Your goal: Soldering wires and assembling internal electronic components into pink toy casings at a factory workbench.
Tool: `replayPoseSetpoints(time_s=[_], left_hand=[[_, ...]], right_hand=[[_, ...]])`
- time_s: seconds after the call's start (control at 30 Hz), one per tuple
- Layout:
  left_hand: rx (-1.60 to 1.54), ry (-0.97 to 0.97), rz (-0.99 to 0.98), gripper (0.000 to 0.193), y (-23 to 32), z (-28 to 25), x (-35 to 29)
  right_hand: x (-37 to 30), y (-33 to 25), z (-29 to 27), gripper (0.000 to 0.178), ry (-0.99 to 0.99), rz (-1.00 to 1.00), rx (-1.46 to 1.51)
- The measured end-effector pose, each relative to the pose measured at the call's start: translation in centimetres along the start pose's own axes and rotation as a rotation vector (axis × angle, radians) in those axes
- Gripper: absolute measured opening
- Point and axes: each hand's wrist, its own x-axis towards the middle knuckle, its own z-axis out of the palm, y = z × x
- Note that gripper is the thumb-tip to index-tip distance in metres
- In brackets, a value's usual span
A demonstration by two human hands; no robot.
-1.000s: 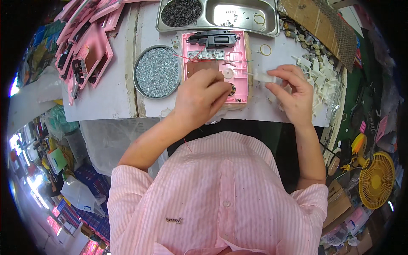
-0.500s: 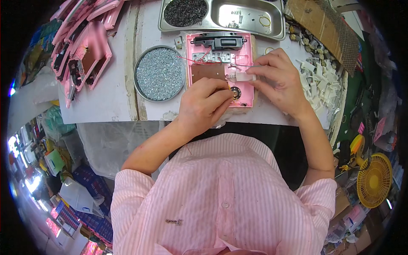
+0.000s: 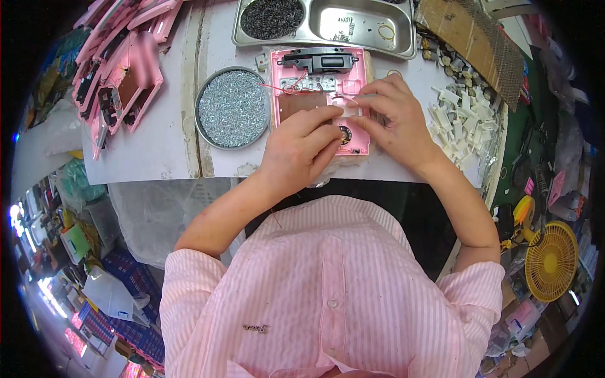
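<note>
One pink casing [image 3: 320, 101] lies on the table [image 3: 157, 135] beside one round dish of screws [image 3: 232, 108]. The left hand [image 3: 302, 148] presses curled fingers on its lower part; the right hand [image 3: 394, 120] pinches a small white piece [image 3: 346, 108] over it.

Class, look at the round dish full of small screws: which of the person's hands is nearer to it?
Left. The left hand rests on the pink casing just right of the round dish; the right hand sits farther right, across the casing.

Your left has bare bench [image 3: 157, 135] to pass over. The round dish of screws [image 3: 232, 108] crowds the pink casing [image 3: 320, 101]; metal tray [image 3: 324, 22] blocks behind, white clips [image 3: 465, 123] hem your right.
</note>
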Motion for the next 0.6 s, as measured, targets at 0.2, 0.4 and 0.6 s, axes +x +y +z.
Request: replayPoseSetpoints(time_s=[0.2,0.4,0.6], left_hand=[[0.123,-0.124,0.058,0.022,0.6,-1.1,-0.5],[-0.051,0.062,0.054,0.032,-1.6,0.4,-0.7],[-0.209,0.103,0.044,0.028,0.6,0.3,-0.5]], right_hand=[[-0.7,-2.2,-1.7,0.028,-0.032,-0.104,-0.224],[-4.0,-2.1,-14.6,0.039,0.121,0.122,-0.237],[-4.5,-16.2,-32.3,0.015,0.766,-0.104,-0.761]])
